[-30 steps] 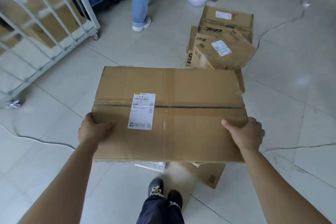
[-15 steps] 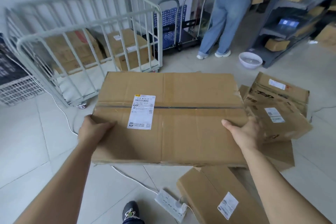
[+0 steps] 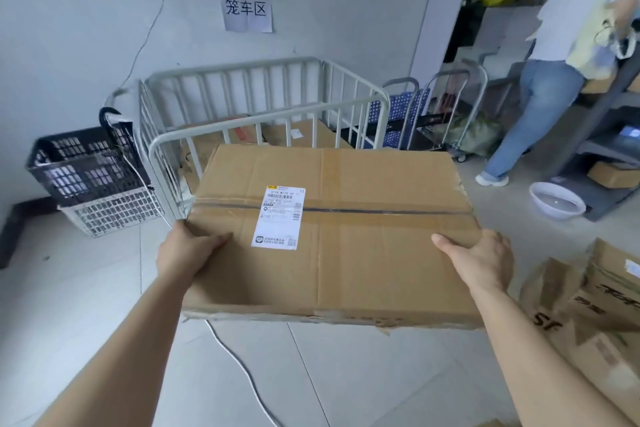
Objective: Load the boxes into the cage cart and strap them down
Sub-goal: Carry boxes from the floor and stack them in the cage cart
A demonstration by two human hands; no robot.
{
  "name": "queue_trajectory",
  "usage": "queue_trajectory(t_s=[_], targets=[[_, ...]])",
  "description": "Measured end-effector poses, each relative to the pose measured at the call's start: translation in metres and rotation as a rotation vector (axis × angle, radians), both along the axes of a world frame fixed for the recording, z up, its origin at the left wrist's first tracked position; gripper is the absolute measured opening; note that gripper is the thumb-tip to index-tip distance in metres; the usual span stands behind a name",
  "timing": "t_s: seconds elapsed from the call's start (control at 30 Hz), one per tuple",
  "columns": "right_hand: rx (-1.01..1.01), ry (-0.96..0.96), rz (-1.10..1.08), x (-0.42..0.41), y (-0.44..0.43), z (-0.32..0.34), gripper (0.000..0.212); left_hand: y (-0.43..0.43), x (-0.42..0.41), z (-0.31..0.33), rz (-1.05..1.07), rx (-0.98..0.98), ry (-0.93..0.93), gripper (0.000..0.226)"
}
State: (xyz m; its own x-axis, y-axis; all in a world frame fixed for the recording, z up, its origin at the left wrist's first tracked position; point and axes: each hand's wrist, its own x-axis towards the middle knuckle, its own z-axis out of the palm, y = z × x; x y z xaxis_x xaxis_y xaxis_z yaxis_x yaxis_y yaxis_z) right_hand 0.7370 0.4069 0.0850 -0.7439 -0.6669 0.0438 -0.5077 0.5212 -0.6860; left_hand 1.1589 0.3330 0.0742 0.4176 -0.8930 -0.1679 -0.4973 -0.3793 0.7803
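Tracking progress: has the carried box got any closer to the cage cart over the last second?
Yes. The box has swung toward the cage cart; its far edge now overlaps the cart's near rail.

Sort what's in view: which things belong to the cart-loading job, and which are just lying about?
Job: box, gripped by left hand and right hand; cage cart; boxes in cart; floor boxes.

Lying about: black crate; white crate; basin; cable; blue trolley; second person.
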Motion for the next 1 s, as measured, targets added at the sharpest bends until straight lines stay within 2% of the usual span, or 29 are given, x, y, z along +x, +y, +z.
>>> queue_trajectory(t_s=[0.37,1.0], targets=[[-0.08,-0.002,0.079,0.011,-0.171,0.026,0.08,-0.129,0.02,0.038,0.089,-0.089,0.038,0.073],[-0.156,0.064,0.251,-0.068,-0.53,0.072,0.083,-0.403,-0.068,0.076,0.28,-0.209,0.072,0.079]])
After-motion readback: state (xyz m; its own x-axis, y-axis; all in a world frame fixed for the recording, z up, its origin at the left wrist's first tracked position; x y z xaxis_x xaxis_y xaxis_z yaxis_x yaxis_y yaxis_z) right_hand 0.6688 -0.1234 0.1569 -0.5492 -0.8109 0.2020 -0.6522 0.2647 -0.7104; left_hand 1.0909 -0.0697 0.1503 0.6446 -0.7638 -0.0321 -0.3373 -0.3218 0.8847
